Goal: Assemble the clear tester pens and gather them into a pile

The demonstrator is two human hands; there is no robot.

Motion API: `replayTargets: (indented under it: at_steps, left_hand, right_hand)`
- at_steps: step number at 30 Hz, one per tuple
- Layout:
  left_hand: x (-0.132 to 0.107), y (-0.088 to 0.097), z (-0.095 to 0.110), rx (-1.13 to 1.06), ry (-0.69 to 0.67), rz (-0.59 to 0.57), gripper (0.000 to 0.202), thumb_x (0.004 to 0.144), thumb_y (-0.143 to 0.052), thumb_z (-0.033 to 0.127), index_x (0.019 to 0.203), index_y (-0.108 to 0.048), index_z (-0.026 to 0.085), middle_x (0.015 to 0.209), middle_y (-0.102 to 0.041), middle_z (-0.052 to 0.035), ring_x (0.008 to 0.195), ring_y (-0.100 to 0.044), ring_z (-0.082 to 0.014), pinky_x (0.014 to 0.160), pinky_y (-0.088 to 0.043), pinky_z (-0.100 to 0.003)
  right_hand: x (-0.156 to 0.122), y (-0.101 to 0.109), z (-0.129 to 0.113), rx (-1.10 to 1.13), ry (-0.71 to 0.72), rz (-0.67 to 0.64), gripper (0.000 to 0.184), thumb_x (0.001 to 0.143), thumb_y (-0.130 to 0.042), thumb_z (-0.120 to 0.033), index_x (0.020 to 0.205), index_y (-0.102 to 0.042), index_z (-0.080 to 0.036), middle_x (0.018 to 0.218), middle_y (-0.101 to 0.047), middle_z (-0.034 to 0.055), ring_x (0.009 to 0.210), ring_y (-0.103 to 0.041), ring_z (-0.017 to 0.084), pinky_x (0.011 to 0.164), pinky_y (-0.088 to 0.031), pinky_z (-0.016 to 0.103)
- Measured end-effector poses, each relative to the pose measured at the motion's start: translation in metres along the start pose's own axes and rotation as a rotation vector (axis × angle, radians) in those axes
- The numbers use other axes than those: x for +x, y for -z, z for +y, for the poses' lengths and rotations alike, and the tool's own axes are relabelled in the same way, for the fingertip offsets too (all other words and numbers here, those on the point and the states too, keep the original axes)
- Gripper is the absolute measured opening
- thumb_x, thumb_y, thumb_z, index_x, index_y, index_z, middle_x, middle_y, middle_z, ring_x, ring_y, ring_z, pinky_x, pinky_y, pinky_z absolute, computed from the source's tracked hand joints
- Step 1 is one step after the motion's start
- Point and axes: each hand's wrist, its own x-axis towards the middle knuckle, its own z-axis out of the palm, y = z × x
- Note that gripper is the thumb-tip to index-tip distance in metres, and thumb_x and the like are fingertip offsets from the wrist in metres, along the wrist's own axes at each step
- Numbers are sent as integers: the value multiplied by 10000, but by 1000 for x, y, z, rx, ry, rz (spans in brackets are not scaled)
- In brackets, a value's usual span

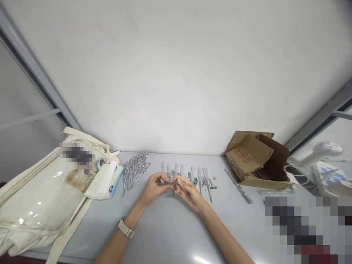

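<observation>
While both hands met over the grey table [170, 234], the left hand [152, 187] and right hand [188, 191] pinched one clear-handled screwdriver [166, 183], near a far row of others [198, 175].

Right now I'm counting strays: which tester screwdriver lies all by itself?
The screwdriver beside the cardboard box, lying diagonally alone; the rest are clustered or held.
</observation>
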Motion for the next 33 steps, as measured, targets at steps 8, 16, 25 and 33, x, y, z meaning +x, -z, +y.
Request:
replayTargets:
  at_steps: [8,16,25,33]
  left_hand:
    - [1,-2,4,-38,28,-31,291,753,-736,408,828,-626,150,742,-621,-25,669,-554,-132,631,-408,-242]
    - [-3,-5,4,-57,73,81,429,890,-490,556,775,-592,155,609,-485,27,544,-412,-92,541,-363,-210]
    - [0,0,-16,20,79,243,514,919,-381,552,562,-415,183,548,-404,23,553,-389,-111,559,-324,-239]
    - [-1,0,-11,87,24,194,547,932,-334,551,516,-336,195,478,-340,37,484,-328,-101,531,-259,-265]
  right_hand:
    - [1,-6,-7,-73,34,28,348,839,-667,-446,1073,-663,-188,625,-527,-34,642,-512,104,717,-416,256]
    - [-16,29,-55,-1015,431,668,345,900,-470,-468,1042,-603,-184,719,-583,24,669,-540,183,670,-412,310]
    - [-98,113,-58,-1843,120,1538,384,854,-437,-326,1087,-609,-75,912,-589,235,890,-535,384,738,-375,455]
    - [-99,136,-54,-1887,49,1340,323,825,-435,-257,938,-656,-51,813,-617,215,808,-570,346,721,-417,439]
